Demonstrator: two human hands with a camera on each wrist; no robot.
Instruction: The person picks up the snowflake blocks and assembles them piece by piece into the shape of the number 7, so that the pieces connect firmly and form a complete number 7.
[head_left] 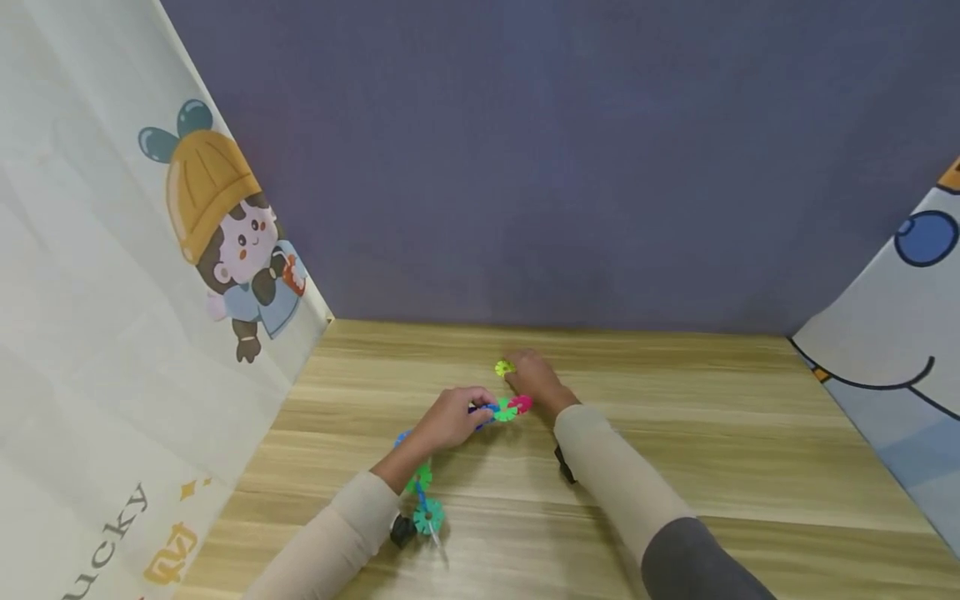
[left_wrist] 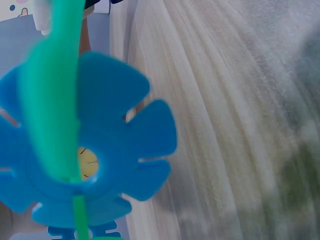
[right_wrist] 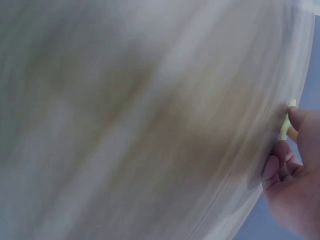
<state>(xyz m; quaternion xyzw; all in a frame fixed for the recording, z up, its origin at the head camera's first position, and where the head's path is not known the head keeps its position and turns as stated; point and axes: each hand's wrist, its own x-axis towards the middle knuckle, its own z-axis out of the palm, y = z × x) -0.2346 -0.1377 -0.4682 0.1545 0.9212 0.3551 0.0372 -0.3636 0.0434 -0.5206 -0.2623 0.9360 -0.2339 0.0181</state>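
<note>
My left hand (head_left: 450, 419) pinches a blue notched disc (head_left: 488, 412) in a chain of interlocking plastic snowflake discs. Beyond its fingertips the chain continues with a green disc (head_left: 506, 410) and a pink disc (head_left: 521, 404). The other end hangs back under the left forearm to a teal disc (head_left: 428, 517). Up close in the left wrist view, a large blue disc (left_wrist: 150, 130) has a blurred green disc (left_wrist: 50, 110) slotted into it edge-on. My right hand (head_left: 535, 377) pinches a loose yellow disc (head_left: 503, 367), apart from the chain; the right wrist view shows thumb and fingers on this yellow disc (right_wrist: 285, 127).
The wooden tabletop (head_left: 712, 433) lies beneath both hands. A dark blue-grey panel (head_left: 525, 167) rises along its back edge. White printed curtains stand at the left (head_left: 90, 292) and at the right (head_left: 862, 333).
</note>
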